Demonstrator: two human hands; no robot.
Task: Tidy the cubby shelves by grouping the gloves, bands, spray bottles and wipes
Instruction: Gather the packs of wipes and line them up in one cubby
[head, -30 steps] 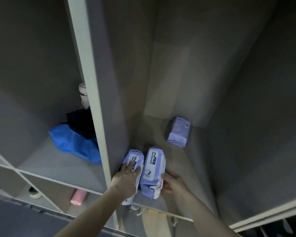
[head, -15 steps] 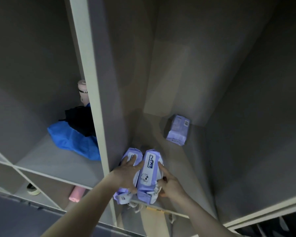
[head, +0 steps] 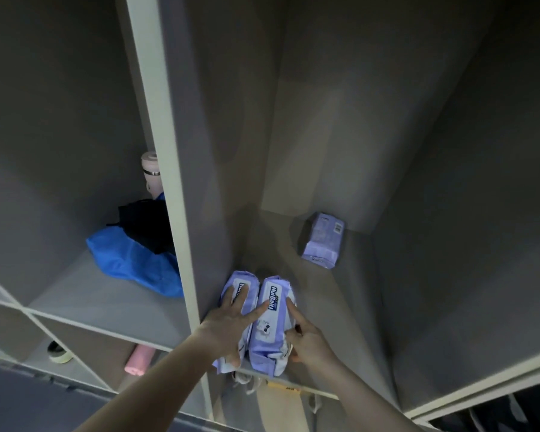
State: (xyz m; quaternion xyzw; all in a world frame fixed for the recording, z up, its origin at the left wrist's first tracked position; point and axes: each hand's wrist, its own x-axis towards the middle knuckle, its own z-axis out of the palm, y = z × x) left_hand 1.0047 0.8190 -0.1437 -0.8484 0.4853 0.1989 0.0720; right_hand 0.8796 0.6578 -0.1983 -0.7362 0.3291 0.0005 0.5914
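**Two wipe packs held at the front of the shelf**

The shelf unit (head: 169,169) is seen from above, and its pale upright divider (head: 181,244) serves as the landmark. Left of the divider, a blue cloth bundle (head: 131,263) lies on the shelf board, with a black bundle (head: 144,222) resting on its back part. Behind these, tight against the divider, a pale pink bottle (head: 150,173) stands upright, partly hidden.

Right of the divider, two purple wipe packs are set side by side at the front edge, touching each other. The left pack (head: 240,294) lies just beside the divider and is pressed by the left hand (head: 228,328), whose fingers are spread flat over it, the forefinger reaching onto the right pack (head: 272,322). The right pack is gripped along its right side by the right hand (head: 306,338), fingers curled at its near end. A third wipe pack (head: 323,241) lies well apart, at the back right.

Below and left of the divider, a pink roll (head: 139,360) and a tape roll (head: 58,352) are seen in lower compartments.
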